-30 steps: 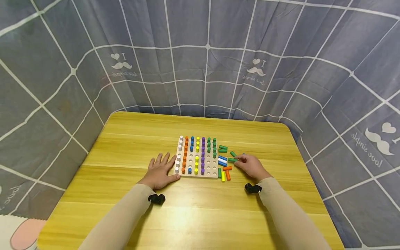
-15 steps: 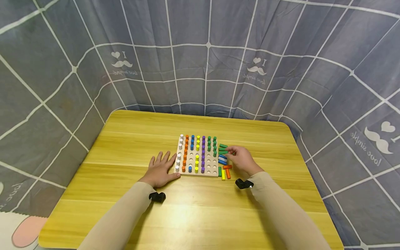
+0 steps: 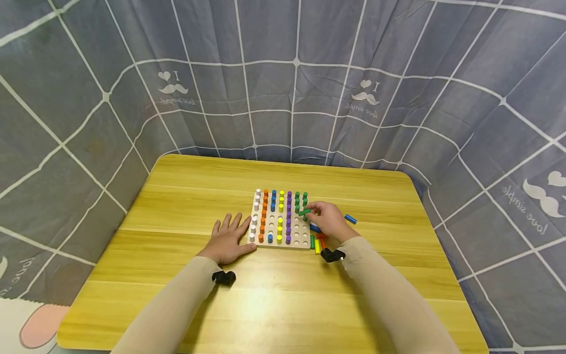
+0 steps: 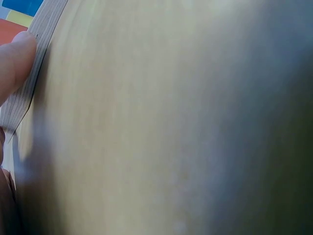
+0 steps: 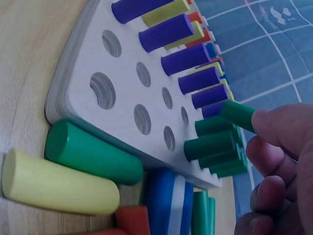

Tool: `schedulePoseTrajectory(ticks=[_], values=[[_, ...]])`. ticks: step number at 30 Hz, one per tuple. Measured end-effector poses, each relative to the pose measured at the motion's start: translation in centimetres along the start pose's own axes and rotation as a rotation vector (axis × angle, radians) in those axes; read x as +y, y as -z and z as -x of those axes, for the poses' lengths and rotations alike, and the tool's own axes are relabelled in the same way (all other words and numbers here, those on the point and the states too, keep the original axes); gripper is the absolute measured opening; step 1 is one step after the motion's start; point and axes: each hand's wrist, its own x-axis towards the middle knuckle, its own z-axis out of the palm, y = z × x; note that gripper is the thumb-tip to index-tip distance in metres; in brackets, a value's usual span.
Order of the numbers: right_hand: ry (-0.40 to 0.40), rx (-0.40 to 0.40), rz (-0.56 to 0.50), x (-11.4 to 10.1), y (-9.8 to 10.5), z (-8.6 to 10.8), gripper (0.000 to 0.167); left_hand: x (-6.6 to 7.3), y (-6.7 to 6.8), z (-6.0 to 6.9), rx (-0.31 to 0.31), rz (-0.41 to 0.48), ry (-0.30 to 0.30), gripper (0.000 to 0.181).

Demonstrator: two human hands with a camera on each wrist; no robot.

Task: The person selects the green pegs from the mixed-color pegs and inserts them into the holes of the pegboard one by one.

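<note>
My right hand (image 3: 329,220) pinches a green peg (image 3: 304,212) between thumb and fingertips, above the right part of the pegboard (image 3: 278,246). In the right wrist view that green peg (image 5: 238,116) is held tilted over standing green pegs (image 5: 210,145), near a row of purple pegs (image 5: 186,59) and several bare holes in the board (image 5: 129,93). My left hand (image 3: 224,242) lies flat with fingers spread at the board's left edge, its thumb by the near left corner. In the left wrist view a fingertip (image 4: 19,56) touches the board's side (image 4: 41,44).
Loose pegs lie along the board's right side: a green one (image 5: 95,152), a yellow one (image 5: 58,182), orange, blue and white ones. One blue peg (image 3: 351,219) lies apart, right of my right hand. A grey curtain (image 3: 274,88) hangs behind the wooden table (image 3: 274,305).
My right hand has moved left from the loose pegs to over the board, carrying a green peg. The blue peg on the right is now uncovered. My left hand has stayed in place.
</note>
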Motion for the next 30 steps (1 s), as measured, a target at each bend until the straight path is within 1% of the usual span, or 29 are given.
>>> schedulePoseTrajectory(ticks=[5, 9, 11, 14, 19, 26, 30], values=[[0.018, -0.044, -0.006, -0.3, -1.1, -0.3, 0.024, -0.2, -0.3, -0.1, -0.003, -0.002, -0.001, 0.096], [0.018, -0.075, -0.005, -0.7, -1.5, -0.4, 0.025, -0.3, -0.5, -0.1, -0.010, 0.003, 0.007, 0.096], [0.012, -0.079, 0.021, -1.0, -1.6, -0.5, 0.025, -0.3, -0.5, -0.1, -0.008, 0.006, 0.004, 0.096], [0.015, -0.081, 0.089, -1.2, -1.6, -0.7, 0.024, -0.3, -0.4, -0.2, -0.006, 0.002, 0.003, 0.096], [0.022, -0.105, 0.186, -1.5, -1.6, -1.0, 0.023, -0.2, -0.4, -0.2, -0.001, -0.006, 0.000, 0.096], [0.019, -0.131, 0.238, -1.8, -1.7, -1.1, 0.025, -0.3, -0.5, -0.2, -0.001, -0.008, 0.005, 0.097], [0.014, -0.130, 0.241, -1.8, -1.8, -1.2, 0.025, -0.2, -0.4, 0.0, 0.004, 0.000, 0.001, 0.096]])
